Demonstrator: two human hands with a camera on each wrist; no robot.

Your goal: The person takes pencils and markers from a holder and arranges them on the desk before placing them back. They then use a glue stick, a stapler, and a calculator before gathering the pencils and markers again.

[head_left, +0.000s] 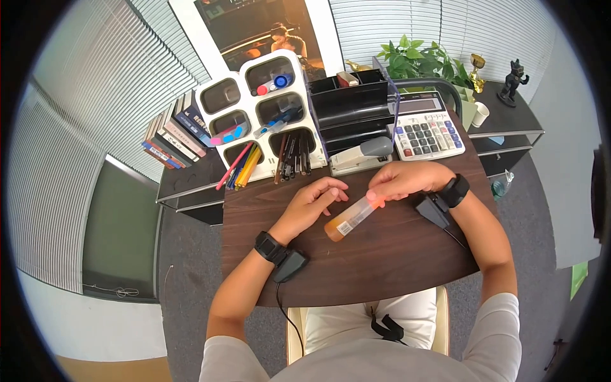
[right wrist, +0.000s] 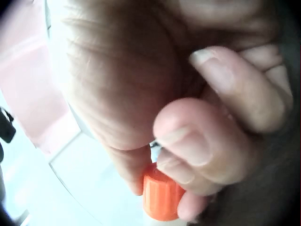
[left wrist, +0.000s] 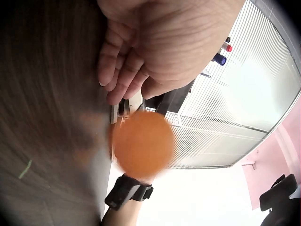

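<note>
My right hand [head_left: 407,179] pinches the orange cap [right wrist: 161,197] of a slim translucent bottle [head_left: 356,216] between thumb and fingers. The bottle slants down to the left over the desk, a barcode label near its lower end. Its round orange bottom [left wrist: 143,146] faces the left wrist camera. To the left of the bottle, my left hand [head_left: 309,209] holds nothing; its fingers are loosely bent, with their tips a short way from the bottle's side.
On the dark wooden desk [head_left: 273,210], a white pen organizer [head_left: 245,83] holds pens and pencils. A stapler [head_left: 363,155] lies before a black tray rack [head_left: 347,105]. A large calculator [head_left: 428,134] stands at the back right. Books [head_left: 178,130] are off to the left.
</note>
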